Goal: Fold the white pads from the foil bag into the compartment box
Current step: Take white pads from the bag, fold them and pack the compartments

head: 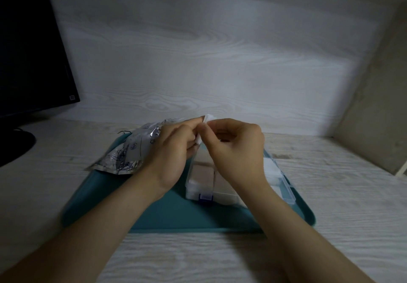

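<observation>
Both hands meet above the clear compartment box (199, 185) and pinch one white pad (208, 118) between them. My left hand (174, 150) grips its left side, and my right hand (235, 148) grips its right side with thumb and fingers. The pad stands nearly upright; only its top edge and a lower corner show between the fingers. The box lies on a teal tray (176, 214), with white pads in its right-hand compartments and a blue latch at its front. A crumpled silver foil bag (130, 150) lies on the tray's left part, behind my left hand.
A black monitor (33, 51) and its stand rise at the left on the pale wood-grain desk (330, 194). A wood-grain back panel (198, 51) and a beige side wall (378, 97) at the right close in the space.
</observation>
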Available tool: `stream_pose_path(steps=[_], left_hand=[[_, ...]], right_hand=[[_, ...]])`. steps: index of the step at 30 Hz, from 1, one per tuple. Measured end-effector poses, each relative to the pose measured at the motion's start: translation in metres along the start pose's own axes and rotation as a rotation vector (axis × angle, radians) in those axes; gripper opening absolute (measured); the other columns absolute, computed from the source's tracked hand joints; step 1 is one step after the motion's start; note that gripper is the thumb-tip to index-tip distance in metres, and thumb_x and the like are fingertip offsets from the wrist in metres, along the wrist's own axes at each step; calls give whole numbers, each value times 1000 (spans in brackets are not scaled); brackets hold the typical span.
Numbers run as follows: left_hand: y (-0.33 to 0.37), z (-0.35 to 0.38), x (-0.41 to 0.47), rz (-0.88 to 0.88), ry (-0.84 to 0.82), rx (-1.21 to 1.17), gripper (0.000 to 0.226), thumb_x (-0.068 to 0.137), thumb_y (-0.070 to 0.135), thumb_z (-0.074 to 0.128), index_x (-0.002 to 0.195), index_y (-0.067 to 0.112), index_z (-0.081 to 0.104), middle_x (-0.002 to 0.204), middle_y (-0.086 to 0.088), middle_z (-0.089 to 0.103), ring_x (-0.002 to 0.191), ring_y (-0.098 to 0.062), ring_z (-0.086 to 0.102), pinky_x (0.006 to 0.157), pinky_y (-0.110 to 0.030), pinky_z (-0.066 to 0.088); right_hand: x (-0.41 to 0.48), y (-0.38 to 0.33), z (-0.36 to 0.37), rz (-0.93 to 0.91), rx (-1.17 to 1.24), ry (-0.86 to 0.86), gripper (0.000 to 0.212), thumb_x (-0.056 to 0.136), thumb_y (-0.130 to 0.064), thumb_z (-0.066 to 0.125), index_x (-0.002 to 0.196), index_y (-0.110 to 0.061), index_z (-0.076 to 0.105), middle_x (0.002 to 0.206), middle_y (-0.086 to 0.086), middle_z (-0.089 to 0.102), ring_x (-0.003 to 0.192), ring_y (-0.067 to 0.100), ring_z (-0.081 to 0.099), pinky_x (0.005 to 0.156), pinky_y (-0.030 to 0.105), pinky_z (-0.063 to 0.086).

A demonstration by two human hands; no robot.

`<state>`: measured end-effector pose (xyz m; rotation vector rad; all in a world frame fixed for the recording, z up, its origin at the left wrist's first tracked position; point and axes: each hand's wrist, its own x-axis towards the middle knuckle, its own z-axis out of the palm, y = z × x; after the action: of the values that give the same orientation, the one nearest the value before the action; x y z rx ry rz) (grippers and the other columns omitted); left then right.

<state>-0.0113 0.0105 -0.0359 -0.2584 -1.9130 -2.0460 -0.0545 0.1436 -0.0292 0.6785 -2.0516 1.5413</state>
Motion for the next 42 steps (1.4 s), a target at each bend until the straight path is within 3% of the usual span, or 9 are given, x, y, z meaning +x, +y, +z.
stream_pose_path(steps=[4,11,15,16,20,25,30,35,42], left_hand=[[-1,-1,1,16,12,-36,50,99,23,43,144,17,64,138,3,71,136,-11,60,122,-39,41],[-5,-6,1,185,132,202,34,107,9,56,134,21,73,123,3,78,118,-8,70,110,-42,54],[-4,-6,-1,205,178,233,27,105,13,64,127,22,77,110,1,82,109,-27,76,100,-50,60],[-4,-7,-1,215,198,274,26,105,14,64,122,27,79,101,0,82,103,-34,77,94,-55,62],[-11,-12,2,307,284,510,19,104,26,61,104,25,79,77,-17,75,62,-31,64,68,-54,59],[-13,-13,2,368,331,648,18,106,20,60,103,20,78,75,-11,74,73,-40,68,64,-47,57],[-15,-9,2,363,251,652,23,105,29,57,102,15,76,73,-10,73,72,-37,68,67,-50,58],[-15,-6,3,348,144,640,26,106,26,51,112,19,75,86,-11,75,83,-30,72,78,-53,59],[-11,-5,1,354,153,581,34,107,11,56,137,20,71,113,12,79,107,3,72,95,-22,57]], right_hand=[[2,0,-1,77,88,17,20,84,-33,89,94,-16,83,82,-10,80,78,2,76,79,33,65],[5,3,-3,141,229,-9,2,91,-12,80,92,-13,82,82,-3,80,79,11,77,80,34,64],[6,2,-2,178,238,-32,2,90,-13,81,92,-12,81,81,0,79,78,15,76,78,37,65],[6,2,-2,193,231,-29,2,89,-13,81,91,-13,81,80,0,79,77,16,76,78,40,65],[5,-2,-5,267,145,82,5,79,-16,81,79,-20,79,69,-4,76,66,10,73,71,38,65],[2,-5,-6,128,-113,244,2,75,-28,77,74,-26,76,61,-19,70,64,2,69,78,34,61],[-2,-5,1,13,-198,167,4,83,-28,79,81,-24,80,62,-21,68,69,-5,69,67,3,46],[-3,-5,5,-34,-127,102,11,91,-26,77,82,-22,82,67,-18,74,66,-6,70,66,15,56],[-1,-4,0,63,-13,44,11,90,-18,75,84,-20,84,70,-12,77,69,0,74,73,32,63]])
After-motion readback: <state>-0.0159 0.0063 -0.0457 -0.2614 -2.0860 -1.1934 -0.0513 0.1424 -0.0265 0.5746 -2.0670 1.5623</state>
